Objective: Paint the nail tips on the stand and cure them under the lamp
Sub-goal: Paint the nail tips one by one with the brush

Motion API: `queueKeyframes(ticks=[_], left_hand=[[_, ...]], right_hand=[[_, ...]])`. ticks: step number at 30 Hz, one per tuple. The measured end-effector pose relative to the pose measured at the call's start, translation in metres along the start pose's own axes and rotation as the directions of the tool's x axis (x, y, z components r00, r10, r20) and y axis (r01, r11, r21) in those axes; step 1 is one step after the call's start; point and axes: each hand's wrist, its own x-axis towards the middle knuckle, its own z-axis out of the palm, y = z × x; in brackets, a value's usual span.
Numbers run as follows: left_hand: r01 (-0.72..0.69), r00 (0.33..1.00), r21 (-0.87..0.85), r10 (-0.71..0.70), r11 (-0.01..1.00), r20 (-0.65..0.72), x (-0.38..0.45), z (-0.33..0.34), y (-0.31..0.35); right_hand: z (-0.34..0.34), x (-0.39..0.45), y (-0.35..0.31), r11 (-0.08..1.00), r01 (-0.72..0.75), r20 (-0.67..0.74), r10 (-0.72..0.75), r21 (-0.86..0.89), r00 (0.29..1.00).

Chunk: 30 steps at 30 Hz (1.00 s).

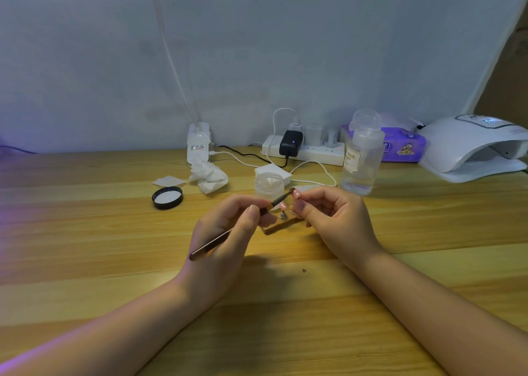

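Two hands: left hand, right hand. One brush. Two pink nail tips. One stand. One jar. One black lid. One bottle. One lamp. One power strip.

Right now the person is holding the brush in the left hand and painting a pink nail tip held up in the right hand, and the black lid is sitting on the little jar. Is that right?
Not quite. In the head view the black lid lies on the table, apart from the little jar, which is open. The rest holds: the left hand holds the brush and paints the pink nail tip that the right hand holds up.
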Motion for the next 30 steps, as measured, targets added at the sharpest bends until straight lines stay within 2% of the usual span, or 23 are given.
queueKeyframes(ticks=[7,12,17,24,30], left_hand=[[-0.042,0.999,-0.016,0.042,0.999,0.031,-0.0012,0.0015,0.0023],[0.010,1.000,0.008,-0.011,1.000,0.007,0.0002,0.0018,-0.0001],[-0.039,0.999,0.000,0.039,0.999,0.038,-0.0021,0.0020,0.0004],[-0.047,0.999,0.088,0.048,0.995,-0.010,-0.0012,0.0024,0.0006],[-0.048,0.998,0.098,0.045,0.994,0.041,-0.0028,0.0024,0.0009]], right_hand=[[-0.0001,0.0011,0.0020,0.999,0.008,-0.023,-0.010,-0.050,1.000],[0.0005,0.0004,0.0017,0.998,0.018,-0.033,-0.020,-0.067,0.999],[0.0007,0.0010,0.0019,0.991,0.029,-0.048,-0.036,-0.127,0.998],[0.0016,0.0003,0.0009,0.981,0.051,-0.061,-0.063,-0.187,0.996],[0.0017,-0.0005,0.0001,0.963,0.079,-0.079,-0.102,-0.258,0.992]])
